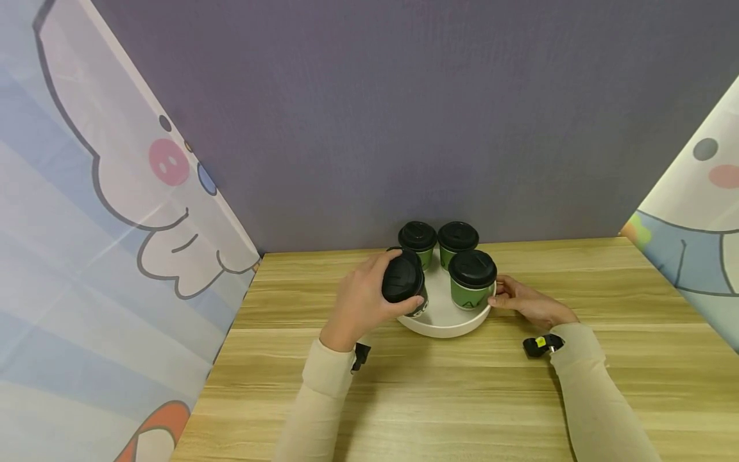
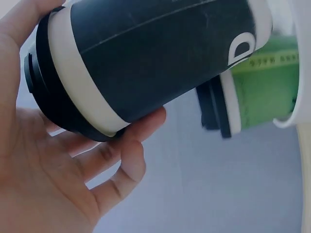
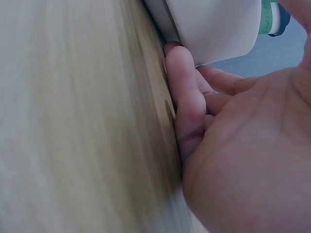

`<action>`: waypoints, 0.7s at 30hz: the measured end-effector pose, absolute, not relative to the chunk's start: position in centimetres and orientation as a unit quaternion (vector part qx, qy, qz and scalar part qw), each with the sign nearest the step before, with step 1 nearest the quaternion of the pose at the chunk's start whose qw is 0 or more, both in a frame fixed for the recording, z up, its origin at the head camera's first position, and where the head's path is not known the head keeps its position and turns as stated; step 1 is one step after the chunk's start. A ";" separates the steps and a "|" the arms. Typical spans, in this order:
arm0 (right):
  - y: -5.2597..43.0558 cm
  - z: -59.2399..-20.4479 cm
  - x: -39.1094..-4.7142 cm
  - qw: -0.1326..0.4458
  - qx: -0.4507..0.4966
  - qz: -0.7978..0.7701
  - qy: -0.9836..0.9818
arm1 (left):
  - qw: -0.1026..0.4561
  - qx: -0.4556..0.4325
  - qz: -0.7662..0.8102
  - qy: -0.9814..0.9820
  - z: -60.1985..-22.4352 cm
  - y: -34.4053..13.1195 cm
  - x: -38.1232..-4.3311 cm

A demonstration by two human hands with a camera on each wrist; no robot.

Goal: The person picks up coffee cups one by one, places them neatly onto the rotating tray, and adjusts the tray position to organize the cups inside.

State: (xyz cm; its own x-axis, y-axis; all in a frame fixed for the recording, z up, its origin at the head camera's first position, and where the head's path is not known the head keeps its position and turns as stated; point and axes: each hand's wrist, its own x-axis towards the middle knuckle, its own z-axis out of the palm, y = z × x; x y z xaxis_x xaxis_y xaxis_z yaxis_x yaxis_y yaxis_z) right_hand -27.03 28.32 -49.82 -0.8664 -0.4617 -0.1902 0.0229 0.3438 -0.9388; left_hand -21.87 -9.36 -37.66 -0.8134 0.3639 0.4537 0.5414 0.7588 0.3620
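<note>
My left hand [image 1: 365,296] grips a black paper coffee cup [image 1: 404,277] by its lidded top, thumb on the near side and fingers round the far side. In the left wrist view the cup [image 2: 155,53] shows a white letter on its dark sleeve, and its base overlaps the tray's edge. A round white tray [image 1: 434,330] bears three green lidded cups: one at the front right [image 1: 472,282], two at the back. My right hand [image 1: 531,304] holds the tray's right rim, thumb on top; in the right wrist view its fingers [image 3: 184,92] lie low against the tray wall [image 3: 214,29].
The wooden table [image 1: 439,398] ends at a grey upright panel [image 1: 369,128] close behind the back cups. Cartoon-printed sheets [image 1: 115,256] stand at the left and right sides. A small black wrist device [image 1: 541,345] sits by the right sleeve.
</note>
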 end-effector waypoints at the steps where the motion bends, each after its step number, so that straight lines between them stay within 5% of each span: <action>1: 28.3 -49.8 -27.0 0.217 -0.141 -0.557 0.789 | 0.181 -0.247 -0.245 -0.920 -37.8 -9.1 -21.9; 21: 28.5 -49.7 -27.2 0.218 -0.138 -0.549 0.795 | 0.236 -0.280 -0.158 -0.917 -41.6 -4.5 -22.5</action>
